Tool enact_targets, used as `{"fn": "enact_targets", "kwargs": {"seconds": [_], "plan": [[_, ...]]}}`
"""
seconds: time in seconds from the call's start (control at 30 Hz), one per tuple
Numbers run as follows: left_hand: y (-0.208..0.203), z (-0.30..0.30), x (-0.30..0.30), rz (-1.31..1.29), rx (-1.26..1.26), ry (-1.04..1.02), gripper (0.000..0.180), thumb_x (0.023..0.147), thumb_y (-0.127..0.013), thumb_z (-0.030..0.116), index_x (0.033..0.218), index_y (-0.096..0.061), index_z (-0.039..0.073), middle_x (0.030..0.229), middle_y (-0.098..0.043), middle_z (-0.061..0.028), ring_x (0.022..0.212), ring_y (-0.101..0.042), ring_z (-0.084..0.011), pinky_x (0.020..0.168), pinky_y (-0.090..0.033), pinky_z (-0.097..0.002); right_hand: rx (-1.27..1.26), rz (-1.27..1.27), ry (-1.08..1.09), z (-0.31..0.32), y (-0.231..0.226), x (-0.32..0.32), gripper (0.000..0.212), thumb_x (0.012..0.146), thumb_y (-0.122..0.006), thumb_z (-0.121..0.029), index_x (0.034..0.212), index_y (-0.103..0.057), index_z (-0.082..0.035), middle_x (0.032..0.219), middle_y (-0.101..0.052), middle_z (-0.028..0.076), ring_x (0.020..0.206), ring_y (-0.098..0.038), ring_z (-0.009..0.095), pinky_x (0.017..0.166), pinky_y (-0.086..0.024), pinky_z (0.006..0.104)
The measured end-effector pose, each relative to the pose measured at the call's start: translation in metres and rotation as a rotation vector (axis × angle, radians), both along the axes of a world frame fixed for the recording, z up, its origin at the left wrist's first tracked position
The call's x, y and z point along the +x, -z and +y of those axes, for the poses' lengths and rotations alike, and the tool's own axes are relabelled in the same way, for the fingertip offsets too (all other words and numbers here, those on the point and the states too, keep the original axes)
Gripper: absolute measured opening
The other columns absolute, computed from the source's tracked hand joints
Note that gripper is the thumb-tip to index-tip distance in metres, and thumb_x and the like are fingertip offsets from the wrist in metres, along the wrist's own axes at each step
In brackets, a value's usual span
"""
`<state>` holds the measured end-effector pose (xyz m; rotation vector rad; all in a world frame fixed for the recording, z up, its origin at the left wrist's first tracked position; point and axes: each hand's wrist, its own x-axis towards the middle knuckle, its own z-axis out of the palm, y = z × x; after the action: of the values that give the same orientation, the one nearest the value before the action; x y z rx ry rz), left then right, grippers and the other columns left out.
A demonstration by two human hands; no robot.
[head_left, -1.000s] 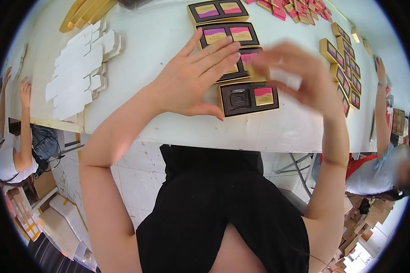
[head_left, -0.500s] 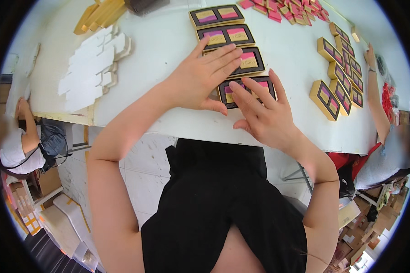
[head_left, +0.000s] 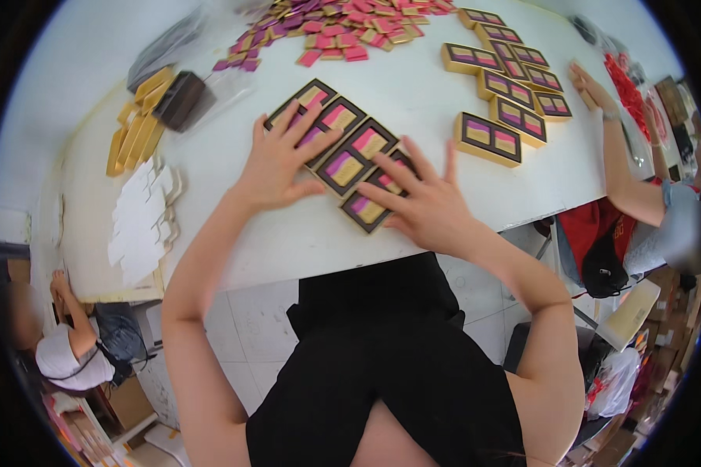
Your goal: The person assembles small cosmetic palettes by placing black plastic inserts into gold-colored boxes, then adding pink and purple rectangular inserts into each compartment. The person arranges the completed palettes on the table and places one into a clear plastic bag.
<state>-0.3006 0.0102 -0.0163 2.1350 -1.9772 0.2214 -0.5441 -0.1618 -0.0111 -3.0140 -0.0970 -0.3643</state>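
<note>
Several small gold boxes with black inserts stand side by side in a slanting row in front of me. Each shows two foil-wrapped pieces, pink-and-gold or purple-and-gold. My left hand (head_left: 276,167) lies with spread fingers over the left side of the row, fingertips on a purple piece (head_left: 310,137). At the near right end, my right hand (head_left: 428,204) has its fingers spread over the nearest box (head_left: 364,215) and partly hides it. Between the hands, one box (head_left: 339,169) shows both its pieces. Neither hand is wrapped round anything.
Loose pink, purple and gold pieces (head_left: 358,29) are heaped at the far side of the white table (head_left: 245,249). More filled boxes (head_left: 487,138) stand at right, beside a co-worker's arm (head_left: 621,148). At left are white flat cards (head_left: 142,222), gold sleeves (head_left: 136,132) and black trays (head_left: 183,100).
The view has turned, so the table's contents appear shifted. The row of boxes slants more. My left hand has slid toward the row's left side; the right hand's fingers are spread wider.
</note>
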Motion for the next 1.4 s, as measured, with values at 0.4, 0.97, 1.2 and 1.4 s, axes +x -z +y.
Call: {"fn": "enact_targets", "kwargs": {"seconds": [0.4, 0.97, 1.2, 1.4], "plan": [[0.019, -0.211, -0.073, -0.054, -0.139, 0.155, 0.072, 0.081, -0.065, 0.061, 0.144, -0.046, 0.032, 0.154, -0.032, -0.0154, 0.141, -0.026, -0.044, 0.098, -0.021, -0.0753, 0.205, -0.104, 0.458, -0.192, 0.015, -0.1, 0.055, 0.087, -0.066, -0.009, 0.136, -0.058, -0.032, 0.158, -0.03, 0.011, 0.148, -0.015, 0.04, 0.113, -0.022, 0.0602], [0.012, -0.233, -0.065, -0.142, -0.177, 0.255, 0.077, 0.086, -0.062, 0.052, 0.15, -0.036, 0.019, 0.159, -0.022, -0.0144, 0.149, -0.017, -0.0327, 0.103, -0.01, -0.0807, -0.04, -0.523, 0.353, -0.308, 0.064, -0.09, 0.055, 0.088, -0.063, -0.011, 0.141, -0.049, -0.01, 0.146, -0.046, 0.015, 0.141, -0.033, 0.036, 0.117, -0.022, 0.0482], [-0.027, 0.043, 0.007, -0.429, -0.11, -0.145, 0.061, 0.084, -0.067, 0.043, 0.14, -0.049, 0.024, 0.153, -0.038, -0.0073, 0.145, -0.029, -0.021, 0.103, -0.011, -0.0804, -0.23, -0.734, 0.551, -0.258, 0.025, -0.114, 0.037, 0.096, -0.056, -0.006, 0.133, -0.054, -0.001, 0.134, -0.058, 0.016, 0.124, -0.053, 0.034, 0.105, -0.04, 0.0431], [-0.033, 0.25, 0.169, -0.038, -0.068, -1.297, 0.069, 0.08, -0.072, 0.042, 0.14, -0.05, 0.017, 0.143, -0.048, -0.0165, 0.129, -0.049, -0.0339, 0.106, -0.039, -0.0504, 0.094, -0.622, 0.318, -0.075, 0.026, -0.051, 0.039, 0.091, -0.056, 0.003, 0.13, -0.056, 0.001, 0.13, -0.058, 0.019, 0.119, -0.054, 0.037, 0.101, -0.043, 0.0446]]}}
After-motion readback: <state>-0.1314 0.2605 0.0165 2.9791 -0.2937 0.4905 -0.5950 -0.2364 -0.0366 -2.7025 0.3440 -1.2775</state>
